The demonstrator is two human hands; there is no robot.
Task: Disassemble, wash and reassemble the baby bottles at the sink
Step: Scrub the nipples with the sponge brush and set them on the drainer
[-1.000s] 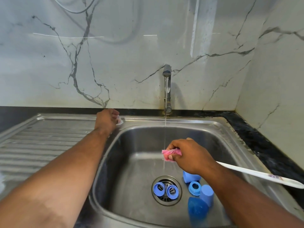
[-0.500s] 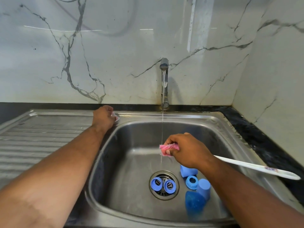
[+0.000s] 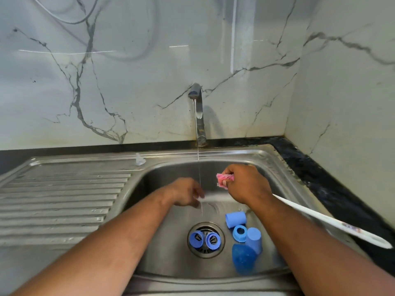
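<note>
Pinching a pink sponge (image 3: 224,178), the right hand (image 3: 245,184) hung beside the water stream (image 3: 198,165); the blurred left hand (image 3: 186,194) hid its grip.

No text can be read. The white handle (image 3: 331,221), at four o'clock from the drain, carries a small red-and-blue printed mark, too blurred to make out.

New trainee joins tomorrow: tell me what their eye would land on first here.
The thin water stream runs from the tap into the sink, between the blurred left hand and the right hand gripping a pink sponge. Below them, blue bottle parts cluster on and right of the drain.
</note>
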